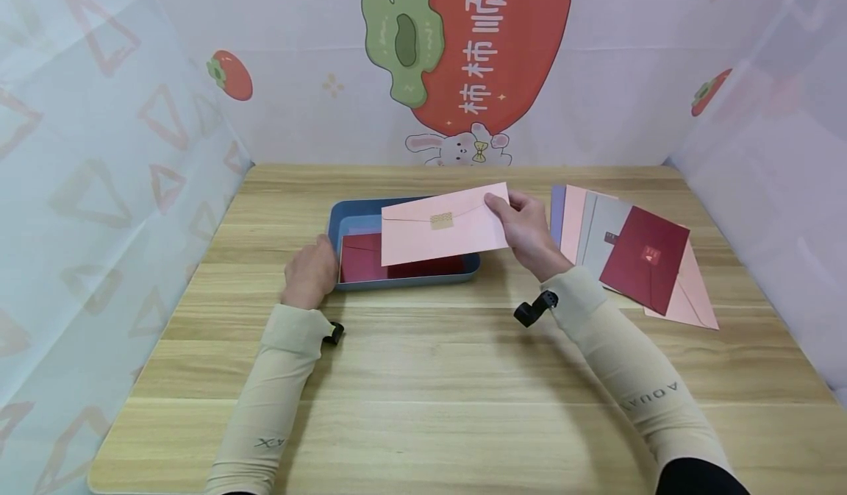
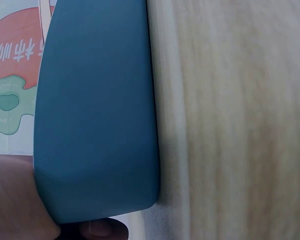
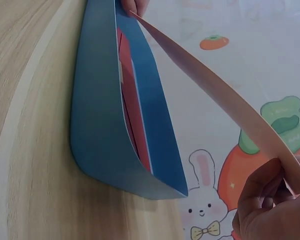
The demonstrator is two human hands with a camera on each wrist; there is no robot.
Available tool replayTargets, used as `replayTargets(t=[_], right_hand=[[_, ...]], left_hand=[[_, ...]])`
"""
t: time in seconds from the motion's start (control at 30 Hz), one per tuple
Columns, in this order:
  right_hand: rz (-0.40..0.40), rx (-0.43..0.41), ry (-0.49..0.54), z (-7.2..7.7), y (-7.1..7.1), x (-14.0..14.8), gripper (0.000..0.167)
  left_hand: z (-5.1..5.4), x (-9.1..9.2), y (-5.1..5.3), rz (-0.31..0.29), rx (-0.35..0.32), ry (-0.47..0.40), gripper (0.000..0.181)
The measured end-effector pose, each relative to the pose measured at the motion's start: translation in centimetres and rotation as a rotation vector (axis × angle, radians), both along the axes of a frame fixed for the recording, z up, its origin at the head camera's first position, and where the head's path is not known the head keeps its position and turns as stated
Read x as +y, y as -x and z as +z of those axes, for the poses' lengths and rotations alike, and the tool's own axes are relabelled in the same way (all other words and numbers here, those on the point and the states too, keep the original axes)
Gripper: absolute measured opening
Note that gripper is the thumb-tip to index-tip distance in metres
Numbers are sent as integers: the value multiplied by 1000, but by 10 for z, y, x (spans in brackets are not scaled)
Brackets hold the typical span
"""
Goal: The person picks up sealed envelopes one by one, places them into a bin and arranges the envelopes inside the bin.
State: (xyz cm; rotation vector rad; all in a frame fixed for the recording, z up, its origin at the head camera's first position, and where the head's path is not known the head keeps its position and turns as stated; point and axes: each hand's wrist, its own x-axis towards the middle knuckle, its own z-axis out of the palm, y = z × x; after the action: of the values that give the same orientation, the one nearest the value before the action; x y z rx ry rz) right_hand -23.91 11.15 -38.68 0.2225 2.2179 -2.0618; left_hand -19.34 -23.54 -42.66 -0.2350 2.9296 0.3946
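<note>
A pink envelope [image 1: 413, 237] with a gold patterned seal hangs tilted above the blue tray [image 1: 410, 285]. My right hand [image 1: 528, 234] pinches its right end, thumb on the seal side. In the right wrist view the envelope [image 3: 215, 90] is seen nearly edge-on, bowed slightly, over the open tray. My left hand [image 1: 309, 272] grips the tray's left end; in the left wrist view fingers lie at the tray's [image 2: 97, 115] corner. Red envelopes [image 1: 360, 257] lie inside the tray, partly hidden by the pink envelope.
Right of the tray several overlapping envelopes are fanned out on the wooden table [image 1: 423, 392]: a dark red envelope [image 1: 643, 263] on top, with grey [image 1: 598, 241], pink [image 1: 695, 300] and purple [image 1: 558, 212] ones partly covered. Patterned cloth walls [image 1: 317, 127] border the table's back and sides.
</note>
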Motion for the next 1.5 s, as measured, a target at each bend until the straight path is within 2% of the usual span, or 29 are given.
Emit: replayTargets(t=[0.3, 0.5, 0.97, 1.3, 1.5], right_hand=[[30, 1, 9, -3, 1, -21, 45], [56, 8, 9, -4, 0, -32, 42], [93, 13, -67, -14, 2, -54, 40], [89, 11, -95, -22, 3, -67, 36], [82, 34, -158, -27, 3, -70, 34]], left_hand=[[-1, 0, -1, -2, 8, 1, 27], [1, 1, -2, -16, 10, 22, 33], [2, 0, -2, -15, 8, 13, 35], [2, 1, -1, 3, 5, -4, 33], [1, 1, -1, 3, 5, -5, 34]])
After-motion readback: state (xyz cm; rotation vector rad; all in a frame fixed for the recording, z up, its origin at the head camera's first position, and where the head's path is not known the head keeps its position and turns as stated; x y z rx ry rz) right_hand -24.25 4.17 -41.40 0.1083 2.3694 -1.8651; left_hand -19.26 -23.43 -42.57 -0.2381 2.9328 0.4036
